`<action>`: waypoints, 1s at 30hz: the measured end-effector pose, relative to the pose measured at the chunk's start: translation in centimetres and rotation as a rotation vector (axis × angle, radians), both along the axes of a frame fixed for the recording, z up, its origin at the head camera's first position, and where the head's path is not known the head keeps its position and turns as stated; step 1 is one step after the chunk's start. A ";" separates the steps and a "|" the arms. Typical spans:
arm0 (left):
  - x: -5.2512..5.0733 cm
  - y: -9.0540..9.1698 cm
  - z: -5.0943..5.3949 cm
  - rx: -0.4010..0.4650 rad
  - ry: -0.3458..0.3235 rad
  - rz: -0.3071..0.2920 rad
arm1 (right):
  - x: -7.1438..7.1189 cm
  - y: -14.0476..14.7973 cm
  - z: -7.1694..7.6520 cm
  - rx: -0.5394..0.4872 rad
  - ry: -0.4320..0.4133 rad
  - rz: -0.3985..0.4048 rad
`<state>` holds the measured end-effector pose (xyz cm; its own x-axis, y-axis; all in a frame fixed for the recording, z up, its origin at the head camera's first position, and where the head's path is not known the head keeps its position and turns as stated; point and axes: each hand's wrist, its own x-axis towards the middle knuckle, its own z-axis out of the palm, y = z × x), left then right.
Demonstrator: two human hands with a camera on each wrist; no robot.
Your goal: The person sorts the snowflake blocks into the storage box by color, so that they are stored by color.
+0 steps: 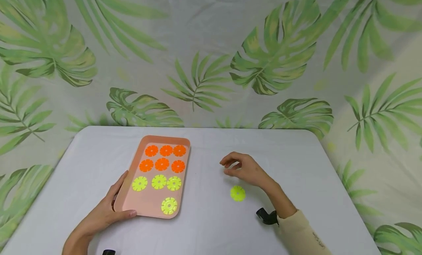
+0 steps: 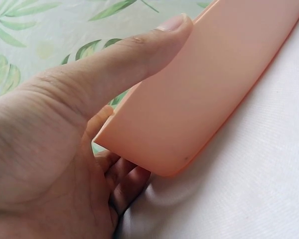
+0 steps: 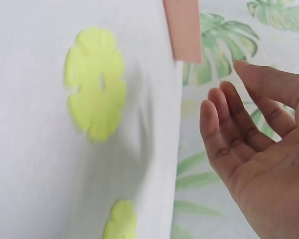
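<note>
A pink tray point(image 1: 145, 205) lies on the left half of the table in the head view. My left hand point(image 1: 102, 214) grips its near left corner; in the left wrist view the thumb point(image 2: 154, 47) lies along the outer wall point(image 2: 184, 99). Inside the tray are two rows of orange notched discs point(image 1: 162, 164) and several yellow-green ones point(image 1: 140, 183). To the right, my right hand point(image 1: 245, 169) hovers over the cloth, fingers loosely bent, with nothing held. A yellow-green disc point(image 1: 237, 193) lies just below it. The right wrist view shows this kind of disc point(image 3: 95, 84) and part of another point(image 3: 120, 221).
White cloth point(image 1: 207, 225) covers the table. A leaf-patterned curtain point(image 1: 211, 64) hangs behind it. A black wrist-camera piece point(image 1: 266, 216) sticks out beside the right wrist, and another dark piece point(image 1: 108, 252) shows at the bottom edge near the left arm.
</note>
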<state>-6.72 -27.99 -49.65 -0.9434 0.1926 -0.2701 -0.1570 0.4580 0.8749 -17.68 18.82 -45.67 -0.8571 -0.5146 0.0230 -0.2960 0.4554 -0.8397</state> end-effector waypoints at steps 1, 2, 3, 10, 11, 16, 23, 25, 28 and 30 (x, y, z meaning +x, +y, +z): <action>0.0 0.0 0.0 0.002 -0.004 0.002 | 0.0 0.4 -0.1 0.005 0.002 -0.010; 0.0 0.1 0.0 0.002 -0.008 0.002 | 0.1 0.8 -0.1 0.011 0.005 -0.019; 0.0 0.1 0.0 0.002 -0.009 0.003 | 0.1 1.1 -0.2 0.017 0.007 -0.029; 0.0 0.2 0.1 0.005 -0.016 0.003 | 0.3 3.3 -0.8 0.050 0.016 -0.081; 0.0 0.2 0.2 -0.002 -0.013 0.004 | 0.3 3.5 -0.8 0.051 0.016 -0.088; 0.1 0.0 0.4 -0.004 0.017 0.006 | 0.2 4.9 -1.3 0.048 0.018 -0.121; 0.1 0.1 0.3 -0.027 0.007 0.005 | 0.3 7.1 -1.6 0.108 0.001 -0.145; 0.1 0.2 0.3 -0.026 -0.012 0.009 | 0.3 7.6 -1.6 0.130 -0.009 -0.149; 0.1 0.2 0.2 -0.016 -0.029 0.014 | 0.3 8.4 -1.7 0.150 -0.025 -0.160; 0.1 0.2 0.3 -0.013 -0.027 0.015 | 0.4 8.8 -1.9 0.163 -0.032 -0.163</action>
<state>-6.66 -27.84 -49.39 -0.9383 0.1750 -0.2983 -0.1877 0.4668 0.8642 -17.30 27.63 -47.57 -0.9281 -0.3641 -0.0781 -0.1815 0.6254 -0.7589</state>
